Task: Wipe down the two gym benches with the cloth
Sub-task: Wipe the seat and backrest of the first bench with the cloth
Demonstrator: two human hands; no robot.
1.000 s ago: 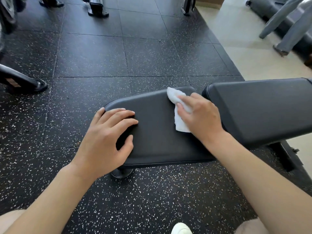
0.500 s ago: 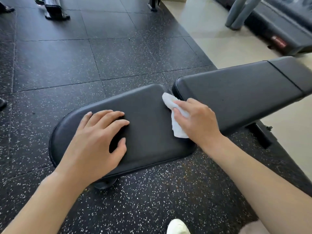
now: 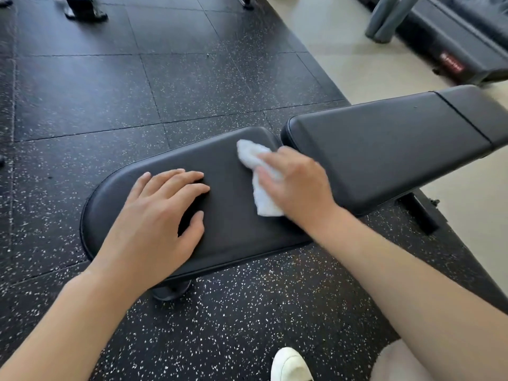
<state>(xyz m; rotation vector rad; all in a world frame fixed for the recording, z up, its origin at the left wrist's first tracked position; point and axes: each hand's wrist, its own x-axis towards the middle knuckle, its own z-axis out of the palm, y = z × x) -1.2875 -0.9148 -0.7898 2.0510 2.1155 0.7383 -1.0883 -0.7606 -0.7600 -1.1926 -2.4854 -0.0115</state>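
Step in hand: wiping the seat pad (image 3: 233, 215) of the bench, judging by the cloth lying on it next to the gap before the back pad (image 3: 384, 149).
Right hand: the right hand (image 3: 299, 185) lies on top of the cloth (image 3: 261, 182), fingers bent over it and pinning it to the seat pad; the hand is slightly blurred, so how tightly the fingers curl is hard to tell.
Left hand: the left hand (image 3: 154, 215) rests flat on the rounded end of the seat pad, fingers straight and a little spread, holding nothing.
Cloth: white and crumpled, on the far right part of the seat pad, one corner poking out beyond the fingertips and another below the palm.
How to wipe well: keep the palm flat so more of the cloth meets the pad, and run long overlapping strokes from the gap toward the rounded end.
Bracing hand: the patch under the left hand will likely be missed unless that hand moves to the frame or an already wiped part.
Edges: the curved rim and the crease by the back pad call for fingertip pressure through the cloth.
Left to do: the back pad looks untouched by the cloth now, and a second bench is not in view.
Risk: the bunched cloth may roll up and skip spots; refolding it would help.
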